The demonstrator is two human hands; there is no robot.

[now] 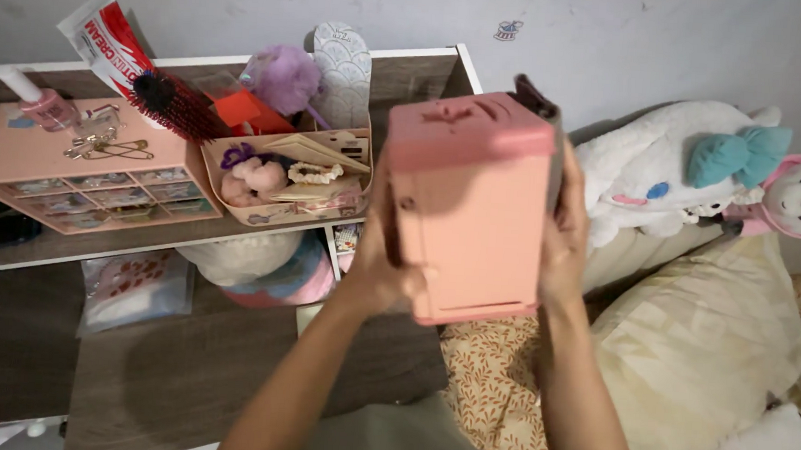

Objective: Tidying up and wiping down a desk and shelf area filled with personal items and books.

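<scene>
In the centre of the frame, both hands hold up a smooth pink plastic box [466,210], rectangular, with its long axis upright. The left hand [375,261] clasps its left side, and the fingers of the right hand [562,235] are closed on its right edge. At upper left, a red-and-white tube [106,40] leans against the wall above a pink plastic drawer organiser [89,169] on the wooden shelf [410,73].

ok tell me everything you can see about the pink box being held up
The pink box is a plain, matte, plastic-looking upright block with rounded edges, shallow raised shapes on its top face and a thin groove near its bottom. It is held in the air, tilted slightly, between the left hand and the right hand, in front of the wooden shelf. A dark part sticks up behind it.
</scene>
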